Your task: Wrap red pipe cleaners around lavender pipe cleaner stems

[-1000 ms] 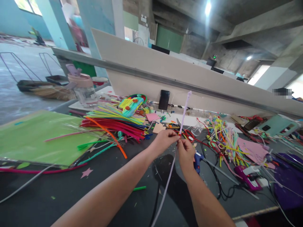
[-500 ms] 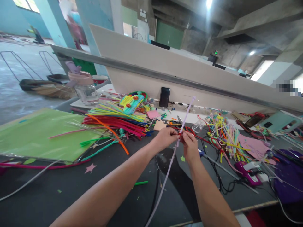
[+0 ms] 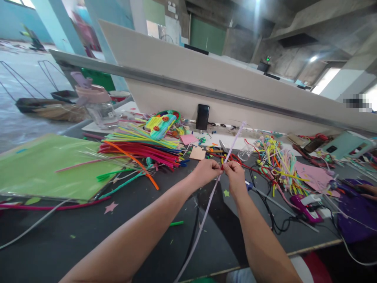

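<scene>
My left hand and my right hand meet over the middle of the dark table, both closed in a pinch. Between their fingertips runs a long lilac pipe cleaner, its upper end pointing up and away, its lower end trailing down toward me. A small red piece shows at the pinch, against the pipe cleaner; the fingers cover most of it. Just behind the hands lie scissors, partly hidden, and red pipe cleaners. A green paper star lies below my right hand.
Bundled coloured pipe cleaners and a green sheet pack lie left, a bottle behind. A phone leans on the partition. Rightward are a pipe-cleaner heap, a pink power strip, cables and another person's hand.
My hands stay pinched at the same spot on the lilac pipe cleaner, with fingertips slightly shifted. The view has moved a little. Another person's hand now shows at the right edge.
</scene>
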Motion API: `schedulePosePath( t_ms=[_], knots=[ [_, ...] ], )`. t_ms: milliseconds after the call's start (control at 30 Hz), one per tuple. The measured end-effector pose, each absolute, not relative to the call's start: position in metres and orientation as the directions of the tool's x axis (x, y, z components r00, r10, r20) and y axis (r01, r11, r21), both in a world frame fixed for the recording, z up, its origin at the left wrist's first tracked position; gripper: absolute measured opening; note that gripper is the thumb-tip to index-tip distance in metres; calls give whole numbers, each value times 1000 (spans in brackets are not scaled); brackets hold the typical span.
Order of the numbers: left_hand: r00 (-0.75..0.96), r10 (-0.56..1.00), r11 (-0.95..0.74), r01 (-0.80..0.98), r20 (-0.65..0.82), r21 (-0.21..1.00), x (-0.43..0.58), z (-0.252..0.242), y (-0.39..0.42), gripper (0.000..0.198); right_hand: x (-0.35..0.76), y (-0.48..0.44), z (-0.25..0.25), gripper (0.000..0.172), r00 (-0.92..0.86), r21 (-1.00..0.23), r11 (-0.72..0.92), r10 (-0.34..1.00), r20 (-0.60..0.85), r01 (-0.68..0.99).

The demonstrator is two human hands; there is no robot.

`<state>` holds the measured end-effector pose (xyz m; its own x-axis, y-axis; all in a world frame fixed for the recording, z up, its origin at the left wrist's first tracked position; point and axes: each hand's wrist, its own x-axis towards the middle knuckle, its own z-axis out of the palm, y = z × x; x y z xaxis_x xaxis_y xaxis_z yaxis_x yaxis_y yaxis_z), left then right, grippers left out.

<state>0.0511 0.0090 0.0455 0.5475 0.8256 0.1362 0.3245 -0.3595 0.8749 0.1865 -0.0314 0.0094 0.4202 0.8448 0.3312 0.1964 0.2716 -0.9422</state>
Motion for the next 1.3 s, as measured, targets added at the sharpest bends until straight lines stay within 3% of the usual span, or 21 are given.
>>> schedulePosePath(
  t_ms=[267, 500, 733, 900, 1000, 1133, 1300],
  knots=[
    [534, 797, -530, 396, 282, 749, 56, 45, 3, 18, 189, -30, 9, 20, 419, -935, 227, 846, 328, 273],
    [487, 847, -425, 374, 216, 824, 50, 37, 15, 20, 183, -30, 15, 20, 256, -985, 170, 952, 166, 6],
    [610, 778, -363, 240, 151, 900, 45, 38, 21, 22, 195, -31, 18, 21, 352, -986, 150, 921, 167, 74],
    [593, 784, -408, 267, 185, 873, 40, 46, 23, 18, 201, -30, 17, 28, 353, -977, 178, 913, 207, 114],
    [647, 709, -530, 228, 280, 817, 37, 54, 20, 14, 200, -30, 16, 27, 309, -977, 213, 928, 210, 24],
    [665, 575, -749, 193, 477, 634, 33, 65, 14, 16, 201, -29, 16, 25, 257, -963, 238, 946, 198, -131],
    [715, 379, -889, 104, 588, 447, 31, 69, 11, 21, 204, -27, 16, 24, 346, -945, 248, 924, 163, -215]
  ],
)
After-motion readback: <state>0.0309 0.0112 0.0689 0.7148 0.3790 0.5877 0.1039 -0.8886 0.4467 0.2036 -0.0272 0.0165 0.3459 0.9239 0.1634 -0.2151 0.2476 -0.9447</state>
